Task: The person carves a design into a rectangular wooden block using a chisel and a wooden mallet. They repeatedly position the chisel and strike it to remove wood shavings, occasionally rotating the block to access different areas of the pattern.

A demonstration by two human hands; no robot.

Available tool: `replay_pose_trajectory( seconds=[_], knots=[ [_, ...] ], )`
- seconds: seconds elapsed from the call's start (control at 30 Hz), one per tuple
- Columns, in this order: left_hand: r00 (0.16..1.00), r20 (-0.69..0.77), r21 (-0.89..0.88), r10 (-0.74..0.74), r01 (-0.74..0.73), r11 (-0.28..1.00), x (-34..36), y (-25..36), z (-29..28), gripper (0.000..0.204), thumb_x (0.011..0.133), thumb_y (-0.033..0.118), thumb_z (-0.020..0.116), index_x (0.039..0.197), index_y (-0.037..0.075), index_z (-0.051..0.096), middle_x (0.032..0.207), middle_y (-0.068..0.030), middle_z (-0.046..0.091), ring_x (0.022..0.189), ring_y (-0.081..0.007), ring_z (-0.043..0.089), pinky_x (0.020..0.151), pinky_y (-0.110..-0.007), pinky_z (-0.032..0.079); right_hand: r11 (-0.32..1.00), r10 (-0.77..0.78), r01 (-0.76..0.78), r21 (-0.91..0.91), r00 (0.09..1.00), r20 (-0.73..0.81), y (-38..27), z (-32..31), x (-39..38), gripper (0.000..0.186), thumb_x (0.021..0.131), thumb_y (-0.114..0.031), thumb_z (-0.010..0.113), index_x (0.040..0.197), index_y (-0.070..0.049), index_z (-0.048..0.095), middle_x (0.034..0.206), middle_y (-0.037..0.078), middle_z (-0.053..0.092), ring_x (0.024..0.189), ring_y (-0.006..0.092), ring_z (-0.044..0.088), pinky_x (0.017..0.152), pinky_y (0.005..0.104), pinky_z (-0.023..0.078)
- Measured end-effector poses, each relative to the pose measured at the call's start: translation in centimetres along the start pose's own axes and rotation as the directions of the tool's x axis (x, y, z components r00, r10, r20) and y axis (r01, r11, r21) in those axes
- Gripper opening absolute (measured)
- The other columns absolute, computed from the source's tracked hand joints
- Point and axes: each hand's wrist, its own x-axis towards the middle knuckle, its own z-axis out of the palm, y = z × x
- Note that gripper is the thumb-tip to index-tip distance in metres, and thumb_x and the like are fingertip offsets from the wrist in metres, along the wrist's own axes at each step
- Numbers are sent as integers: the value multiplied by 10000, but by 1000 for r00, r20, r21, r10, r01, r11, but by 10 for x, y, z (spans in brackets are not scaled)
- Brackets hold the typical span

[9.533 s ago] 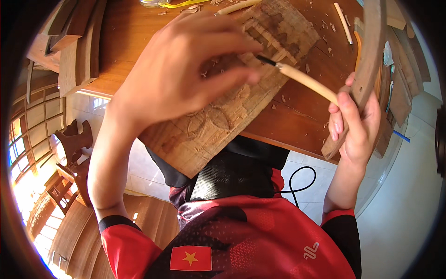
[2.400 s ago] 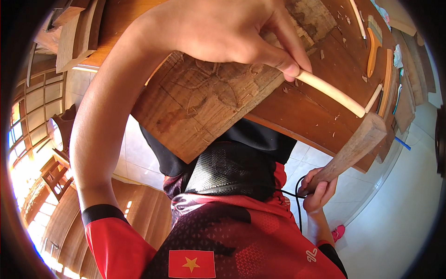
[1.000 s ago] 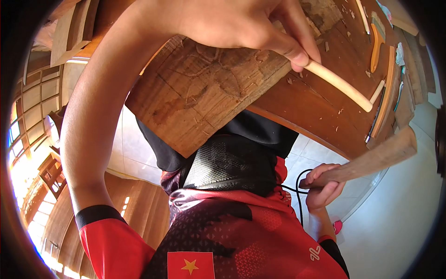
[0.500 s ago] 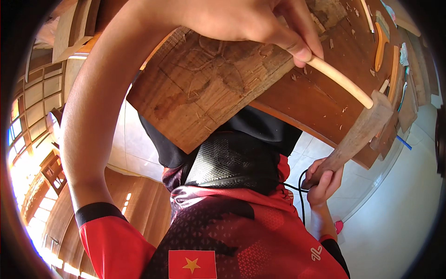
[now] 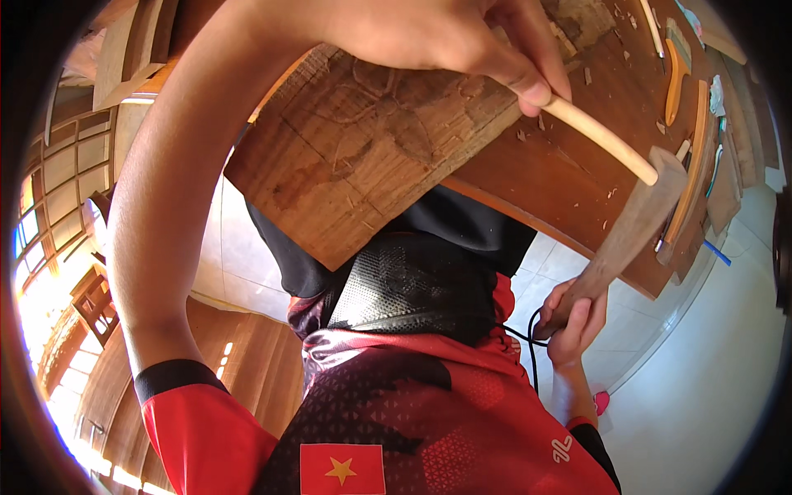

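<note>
My left hand (image 5: 495,58) reaches across the top of the view, its fingers closed round a chisel (image 5: 602,136). Only the pale round wooden handle of the chisel shows; its blade is hidden behind the hand. On the right, my right hand (image 5: 577,322) is wrapped round the narrow end of a wooden mallet (image 5: 623,235). The mallet's broad end meets the butt of the chisel handle. Beneath my left arm lies a thick brown board (image 5: 330,198) with a flower shape carved in it, its near corner jutting past the table edge.
Wood chips are scattered over the reddish-brown table (image 5: 536,194). At the far right lie an orange-handled brush (image 5: 675,91), another pale-handled tool (image 5: 652,29) and wood strips. A black cable (image 5: 535,363) hangs beside my right wrist. Wooden furniture (image 5: 239,363) stands at left.
The mallet's broad end has shifted slightly left and up, and the chisel handle's butt has moved a little with it. The board and both arms stay nearly where they were.
</note>
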Motion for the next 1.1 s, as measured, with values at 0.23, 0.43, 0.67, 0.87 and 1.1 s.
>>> replay_pose_trajectory(
  seconds=[0.23,0.43,0.67,0.87,1.1],
  knots=[
    [996,-6,114,-83,84,990,-7,19,-6,273,1007,262,685,1174,71,785,1002,-94,795,831,-161,720,731,-341,569,997,45,-49,56,997,69,-14,-1,12,426,1078,-402,453,1190,9,449,708,101,562,502,119,493,467,257,402],
    [990,-131,250,60,-25,968,-7,16,15,287,1006,285,693,1181,76,783,1013,-103,794,844,-181,725,755,-350,575,993,96,-101,66,992,79,-29,-16,17,440,1088,-428,414,1191,-2,452,717,117,555,497,139,497,460,272,408],
    [996,-85,219,-9,28,975,1,-3,8,283,1006,279,696,1184,75,780,1013,-107,792,836,-181,714,747,-358,566,956,201,-204,213,979,33,-43,-12,18,484,1095,-494,389,1171,-22,461,687,103,529,462,136,467,430,272,392],
    [994,-106,208,-18,39,977,2,-20,14,294,1000,291,707,1186,76,780,981,-94,787,809,-180,695,711,-344,546,960,217,-242,139,960,177,-43,-16,18,469,1106,-483,334,1184,-40,466,699,90,504,459,145,457,413,279,399],
    [992,-118,290,33,3,957,-4,1,13,294,988,308,725,1176,91,788,956,-89,782,838,-168,677,749,-351,529,914,302,-330,238,942,147,-54,-4,20,490,1093,-506,384,1107,-26,477,661,91,520,452,136,471,406,272,393]
  ],
)
